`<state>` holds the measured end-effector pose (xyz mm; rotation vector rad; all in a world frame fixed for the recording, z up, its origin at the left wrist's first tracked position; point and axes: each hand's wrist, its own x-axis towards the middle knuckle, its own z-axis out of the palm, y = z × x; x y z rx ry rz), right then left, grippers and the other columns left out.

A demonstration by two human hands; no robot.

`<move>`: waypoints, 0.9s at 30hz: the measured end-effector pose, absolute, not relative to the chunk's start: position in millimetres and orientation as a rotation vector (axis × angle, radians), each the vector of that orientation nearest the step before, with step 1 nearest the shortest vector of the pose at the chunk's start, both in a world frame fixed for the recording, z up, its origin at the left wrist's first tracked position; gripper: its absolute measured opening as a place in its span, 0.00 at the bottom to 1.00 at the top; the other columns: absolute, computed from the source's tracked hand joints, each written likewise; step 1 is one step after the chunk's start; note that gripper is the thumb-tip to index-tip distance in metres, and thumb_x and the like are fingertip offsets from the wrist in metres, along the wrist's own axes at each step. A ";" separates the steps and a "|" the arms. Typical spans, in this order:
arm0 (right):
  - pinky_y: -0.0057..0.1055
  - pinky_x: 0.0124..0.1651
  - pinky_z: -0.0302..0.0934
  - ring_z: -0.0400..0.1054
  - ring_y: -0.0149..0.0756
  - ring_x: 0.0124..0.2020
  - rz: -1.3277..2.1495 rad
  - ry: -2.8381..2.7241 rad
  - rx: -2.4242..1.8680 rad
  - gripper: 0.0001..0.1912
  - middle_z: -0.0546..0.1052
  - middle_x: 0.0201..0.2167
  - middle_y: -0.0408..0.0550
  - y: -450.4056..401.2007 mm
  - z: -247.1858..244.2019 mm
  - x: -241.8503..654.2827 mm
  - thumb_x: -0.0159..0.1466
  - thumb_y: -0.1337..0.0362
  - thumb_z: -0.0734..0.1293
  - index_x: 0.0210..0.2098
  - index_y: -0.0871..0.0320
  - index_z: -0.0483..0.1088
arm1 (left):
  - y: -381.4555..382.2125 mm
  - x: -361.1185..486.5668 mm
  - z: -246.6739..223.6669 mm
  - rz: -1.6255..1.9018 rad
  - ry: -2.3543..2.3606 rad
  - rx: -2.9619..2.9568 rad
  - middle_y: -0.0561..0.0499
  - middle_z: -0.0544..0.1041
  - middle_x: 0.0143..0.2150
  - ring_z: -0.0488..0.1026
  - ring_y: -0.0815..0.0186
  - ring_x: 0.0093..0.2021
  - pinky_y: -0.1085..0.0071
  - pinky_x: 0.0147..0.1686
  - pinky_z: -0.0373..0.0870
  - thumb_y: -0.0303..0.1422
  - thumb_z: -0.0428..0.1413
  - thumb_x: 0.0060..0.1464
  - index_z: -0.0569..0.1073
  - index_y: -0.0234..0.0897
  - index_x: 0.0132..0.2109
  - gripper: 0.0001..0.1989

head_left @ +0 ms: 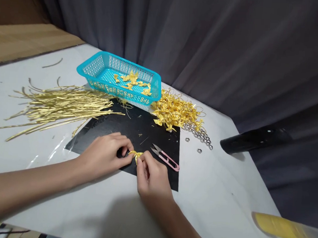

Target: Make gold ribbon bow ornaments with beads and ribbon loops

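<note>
Between my two hands is a small yellow ribbon bow (137, 154), held over the front part of a black mat (136, 124). My left hand (109, 151) pinches its left end between thumb and fingers. The fingertips of my right hand (153, 173) are closed on its right side and hide part of it. Just right of the bow, pink-handled thread snips (165, 158) lie on the mat, blades pointing up and left.
Behind the mat stands a turquoise basket (117, 90) with several yellow bows. A bundle of gold cords (64, 105) lies left. To the right are a heap of yellow bows (176, 109), silver beads (201, 136), a black cylindrical object (239, 141) and a yellow roll (282, 226).
</note>
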<state>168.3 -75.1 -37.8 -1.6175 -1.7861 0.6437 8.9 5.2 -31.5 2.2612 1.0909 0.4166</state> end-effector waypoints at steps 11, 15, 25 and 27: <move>0.26 0.21 0.41 0.48 0.28 0.16 0.674 -1.773 -1.612 0.12 0.51 0.16 0.34 -73.4 -33.5 166.9 0.65 0.68 0.56 0.25 0.54 0.51 | 4.9 7.5 -33.3 0.481 1.022 2.230 0.55 0.73 0.27 0.70 0.66 0.31 0.73 0.29 0.59 0.31 0.54 0.54 0.73 0.39 0.31 0.05; 0.27 0.21 0.41 0.48 0.28 0.16 0.656 -1.787 -1.612 0.13 0.50 0.17 0.34 -72.8 -32.1 166.4 0.64 0.68 0.56 0.24 0.53 0.49 | 1.3 7.0 -36.7 0.544 0.929 2.294 0.55 0.71 0.26 0.68 0.67 0.30 0.73 0.30 0.58 0.30 0.52 0.57 0.71 0.37 0.29 0.08; 0.26 0.23 0.43 0.50 0.28 0.17 0.669 -1.795 -1.637 0.12 0.53 0.17 0.35 -72.9 -32.1 164.7 0.64 0.69 0.56 0.25 0.54 0.52 | -2.3 5.7 -38.2 0.572 0.763 2.445 0.54 0.70 0.25 0.66 0.67 0.29 0.73 0.29 0.57 0.28 0.51 0.59 0.70 0.37 0.29 0.10; 0.26 0.22 0.43 0.50 0.28 0.17 0.673 -1.773 -1.639 0.11 0.53 0.17 0.35 -73.0 -32.1 164.9 0.64 0.68 0.56 0.25 0.54 0.54 | -1.6 5.9 -36.9 0.564 0.761 2.450 0.54 0.70 0.24 0.66 0.67 0.28 0.73 0.29 0.57 0.28 0.51 0.59 0.70 0.36 0.29 0.10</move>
